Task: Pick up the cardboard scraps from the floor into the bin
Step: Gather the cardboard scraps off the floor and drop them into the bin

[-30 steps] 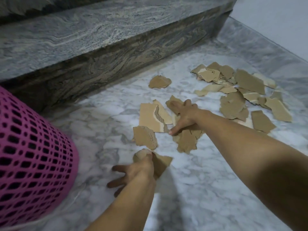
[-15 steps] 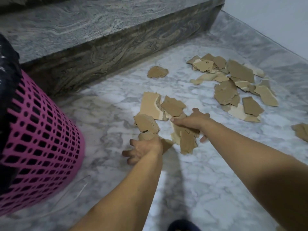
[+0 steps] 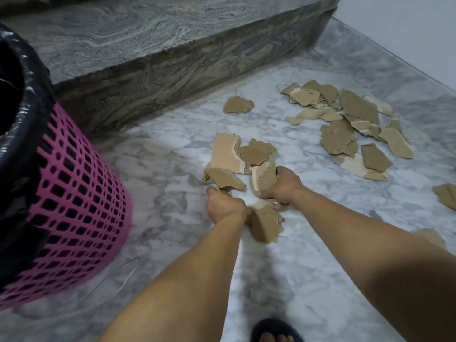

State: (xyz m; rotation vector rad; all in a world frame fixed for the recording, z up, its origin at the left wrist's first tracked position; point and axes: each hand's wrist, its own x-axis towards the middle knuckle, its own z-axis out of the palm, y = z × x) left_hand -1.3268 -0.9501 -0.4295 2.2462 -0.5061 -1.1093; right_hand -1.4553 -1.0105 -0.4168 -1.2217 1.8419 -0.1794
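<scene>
Gathering is the step in hand, and the head view shows both hands low over the floor with scraps in them: the left hand (image 3: 223,204) has its fingers curled round a brown cardboard piece (image 3: 225,178) that sticks up from the fist, and the right hand (image 3: 283,188) grips a pale torn piece (image 3: 264,177) above and a ragged corrugated piece (image 3: 266,224) that hangs below it. To do this well, I judge that each hand should squeeze its bundle flat so no loose piece slides out, then carry both across to the pink bin (image 3: 74,193), which stands at the left, well apart from the hands, lined with a black bag (image 3: 22,95) whose mouth is open. A slack hold on the hanging piece could let it fall short of the rim. Just beyond the hands two overlapping scraps (image 3: 237,154) lie flat, a single scrap (image 3: 238,105) sits near the step, and a larger scatter (image 3: 350,127) spreads to the right, so most of the job looks unfinished. Underfoot is a pale veined marble floor (image 3: 172,134), smooth and likely slippery for flat pieces; a dark swirled stone step (image 3: 172,70) rises behind, a plain wall (image 3: 407,25) closes the right corner, and a foot in a dark slipper (image 3: 274,333) shows at the bottom edge.
</scene>
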